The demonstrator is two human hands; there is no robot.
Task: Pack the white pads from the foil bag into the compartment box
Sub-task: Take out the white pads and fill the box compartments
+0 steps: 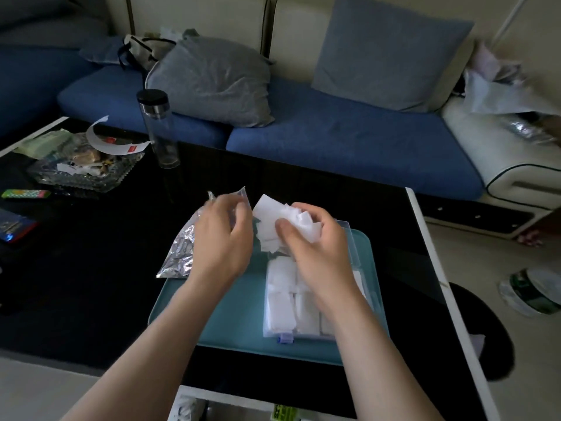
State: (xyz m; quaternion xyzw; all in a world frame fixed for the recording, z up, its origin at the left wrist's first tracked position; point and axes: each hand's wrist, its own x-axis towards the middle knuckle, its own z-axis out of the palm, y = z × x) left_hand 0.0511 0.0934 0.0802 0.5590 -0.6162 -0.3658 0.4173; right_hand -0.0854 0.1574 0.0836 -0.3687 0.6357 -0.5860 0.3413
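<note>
The right grip (312,247) curls around a loose bunch of thin white pads (285,217) above the clear plastic box (353,250) on a teal tray (224,314). The left grip (223,235) pinches the crinkled foil bag (179,253) at its mouth, beside it.
</note>
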